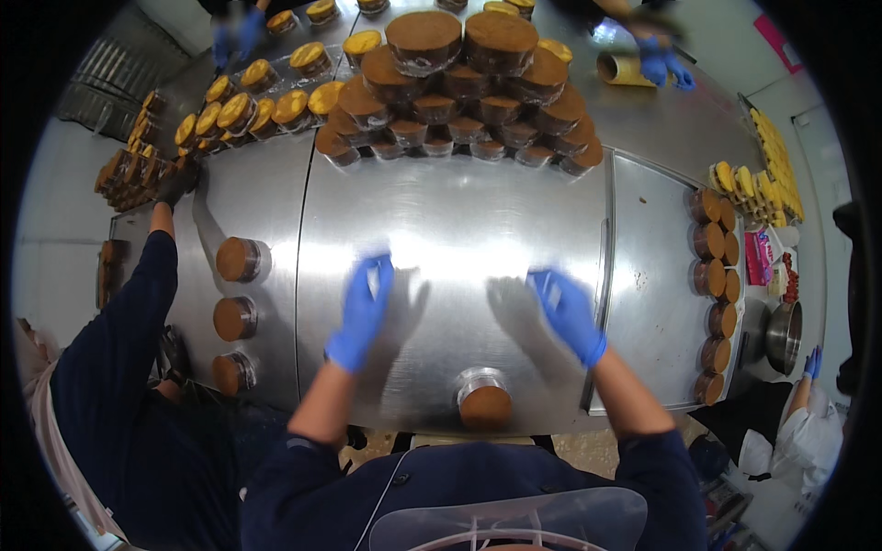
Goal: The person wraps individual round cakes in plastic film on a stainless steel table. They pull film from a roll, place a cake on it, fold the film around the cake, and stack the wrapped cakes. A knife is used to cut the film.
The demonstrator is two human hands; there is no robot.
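My left hand (362,310), in a blue glove, hovers over the steel table (448,206) left of centre. My right hand (566,313), also blue-gloved, is over the table near the tray's edge. The fingers of both look drawn together and blurred. A pale streak shows on each hand; whether it is thin clear film or glare cannot be told. Between my forearms, at the table's front edge, stands one round brown-topped cake (486,406) with a clear wrap around its side. It is apart from both hands.
Brown-topped cakes (424,41) are stacked in tiers at the back. Yellow-topped cakes (238,113) stand back left. The metal tray (641,275) at right holds a column of cakes (722,320). A gloved co-worker (117,330) reaches in at left beside several cakes (238,260). A roll (623,70) lies back right.
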